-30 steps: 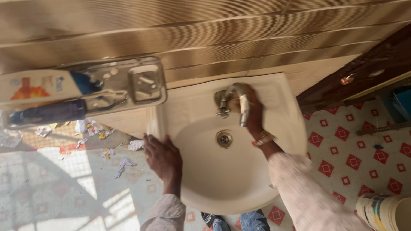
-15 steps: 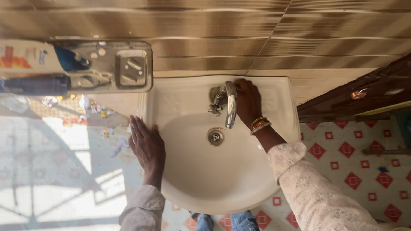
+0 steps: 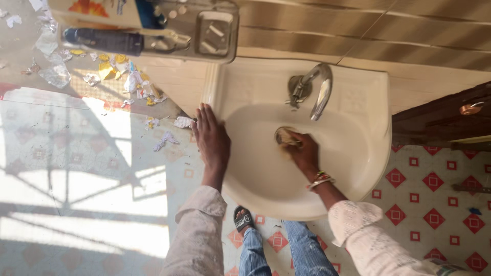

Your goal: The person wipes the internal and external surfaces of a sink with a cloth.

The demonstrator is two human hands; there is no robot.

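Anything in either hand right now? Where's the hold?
Right hand presses a brownish scrub pad onto the basin floor, fingers over its top. Left hand holds nothing, flat on the basin's rim.

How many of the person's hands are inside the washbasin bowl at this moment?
1. The right hand is down in the bowl of the washbasin, pressing a scrub pad near the drain below the tap. The left hand lies flat on the basin's left rim, outside the bowl.
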